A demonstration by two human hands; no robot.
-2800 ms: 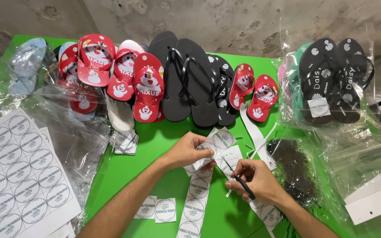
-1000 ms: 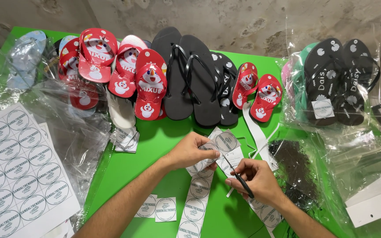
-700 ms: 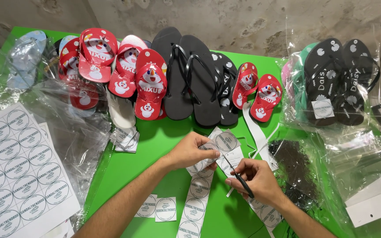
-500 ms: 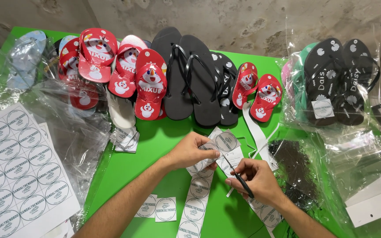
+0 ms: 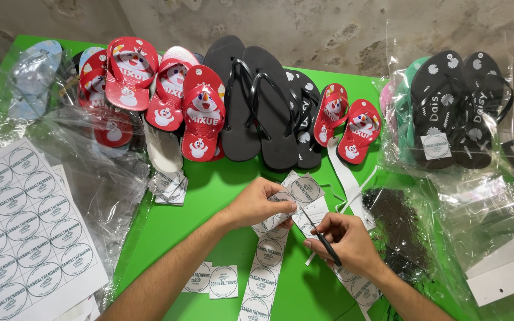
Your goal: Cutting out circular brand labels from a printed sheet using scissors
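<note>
My left hand (image 5: 261, 204) pinches a white strip of round stickers (image 5: 266, 267) near its upper end, over the green table (image 5: 203, 214). My right hand (image 5: 341, 242) grips small scissors with black handles (image 5: 322, 238); the blades point up-left at the strip close to my left fingers. The strip runs down toward the table's near edge. A second strip of stickers (image 5: 352, 286) lies under my right wrist.
A row of flip-flops lines the back: red snowman pairs (image 5: 150, 89), black ones (image 5: 257, 101), small red ones (image 5: 346, 122). Bagged black sandals (image 5: 459, 107) lie at right. A sheet of round stickers (image 5: 22, 229) and clear plastic bags (image 5: 99, 172) lie at left. Two cut stickers (image 5: 212, 279) lie beside my left forearm.
Almost nothing differs; both hands stay on the strip and scissors, with only slight shifts of the camera.
</note>
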